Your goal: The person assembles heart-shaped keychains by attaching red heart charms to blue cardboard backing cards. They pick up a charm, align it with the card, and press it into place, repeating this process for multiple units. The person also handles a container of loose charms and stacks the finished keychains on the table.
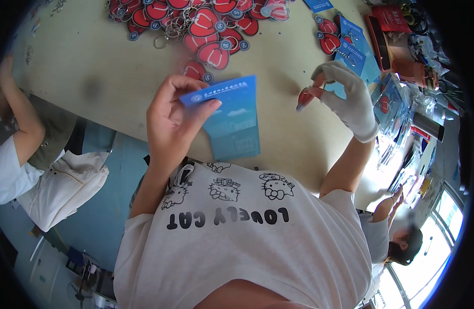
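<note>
My left hand [177,116] is closed on a blue printed card [231,121], thumb in front and fingers behind. The card is tilted over the table's near edge. To the right, my right hand [345,92] wears a whitish glove with bare fingertips. Thumb and fingertips pinch a small red keychain [304,98], seen nearly edge-on and slightly blurred, just above the tabletop. Beyond my left hand lies a single red keychain [193,69] with a small round blue tag. Behind it spreads a heap of similar red keychains [203,23] with metal rings and chains.
Blue cards with keychains [350,54] lie at the right on the pale table [108,67]. A brownish box [409,74] and clear plastic bags [401,129] crowd the right side. One person [20,149] sits at the left, another [386,232] at the lower right.
</note>
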{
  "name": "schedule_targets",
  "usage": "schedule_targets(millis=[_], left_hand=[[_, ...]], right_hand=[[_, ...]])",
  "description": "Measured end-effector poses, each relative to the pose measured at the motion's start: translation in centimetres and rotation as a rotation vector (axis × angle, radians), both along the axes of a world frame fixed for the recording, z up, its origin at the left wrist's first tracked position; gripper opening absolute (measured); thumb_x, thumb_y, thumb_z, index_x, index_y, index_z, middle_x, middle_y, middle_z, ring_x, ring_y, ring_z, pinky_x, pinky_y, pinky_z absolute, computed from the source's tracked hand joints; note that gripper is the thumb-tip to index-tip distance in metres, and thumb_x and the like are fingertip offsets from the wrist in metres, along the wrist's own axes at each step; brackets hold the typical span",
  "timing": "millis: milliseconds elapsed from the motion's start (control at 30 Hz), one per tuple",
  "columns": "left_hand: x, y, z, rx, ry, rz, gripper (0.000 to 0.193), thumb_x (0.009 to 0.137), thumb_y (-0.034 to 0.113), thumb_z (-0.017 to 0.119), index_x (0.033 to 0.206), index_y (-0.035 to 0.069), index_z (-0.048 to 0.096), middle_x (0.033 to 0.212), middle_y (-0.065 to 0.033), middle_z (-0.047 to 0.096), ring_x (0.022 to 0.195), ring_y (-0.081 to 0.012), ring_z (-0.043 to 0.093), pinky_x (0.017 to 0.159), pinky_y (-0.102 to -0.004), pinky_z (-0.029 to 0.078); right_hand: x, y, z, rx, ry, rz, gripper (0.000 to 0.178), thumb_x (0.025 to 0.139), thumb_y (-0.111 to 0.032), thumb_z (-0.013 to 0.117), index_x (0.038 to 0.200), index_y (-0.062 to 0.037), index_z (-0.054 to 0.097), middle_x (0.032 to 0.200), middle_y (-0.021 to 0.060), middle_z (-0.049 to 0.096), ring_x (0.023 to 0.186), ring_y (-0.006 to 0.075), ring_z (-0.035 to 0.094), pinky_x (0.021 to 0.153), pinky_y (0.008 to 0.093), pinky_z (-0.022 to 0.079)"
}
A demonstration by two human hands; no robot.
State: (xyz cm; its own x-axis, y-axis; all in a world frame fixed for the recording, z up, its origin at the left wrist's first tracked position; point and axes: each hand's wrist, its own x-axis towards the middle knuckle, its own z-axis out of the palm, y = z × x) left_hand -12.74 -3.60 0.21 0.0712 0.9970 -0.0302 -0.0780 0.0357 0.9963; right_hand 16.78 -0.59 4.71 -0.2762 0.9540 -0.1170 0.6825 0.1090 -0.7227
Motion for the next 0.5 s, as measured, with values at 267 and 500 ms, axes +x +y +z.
schedule_targets(millis=[267, 500], left_hand=[[5.5, 1.9, -0.3, 0.062, -0.210, 0.089, 0.009, 0.086, 0.000, 0.067, 0.092, -0.006, 0.063, 0.089, -0.0036, 0.063, 0.078, -0.0063, 0.055, 0.071, -0.0208, 0.045], [6.9, 1.9, 0.1, -0.075, -0.493, -0.114, 0.017, 0.087, 0.005, 0.067, 0.102, -0.002, 0.065, 0.095, -0.0047, 0.067, 0.087, -0.0069, 0.061, 0.077, -0.0218, 0.049]], right_hand=[[-4.6, -1.3, -0.7, 0.181, 0.465, -0.098, 0.025, 0.070, 0.003, 0.071, 0.094, -0.0019, 0.064, 0.105, 0.0114, 0.057, 0.102, 0.0203, 0.054, 0.088, 0.0325, 0.045], [-7.8, -1.9, -0.4, 0.033, 0.648, -0.442, 0.017, 0.076, 0.008, 0.064, 0.091, 0.0024, 0.061, 0.101, 0.0084, 0.059, 0.090, 0.0146, 0.061, 0.075, 0.0231, 0.051]])
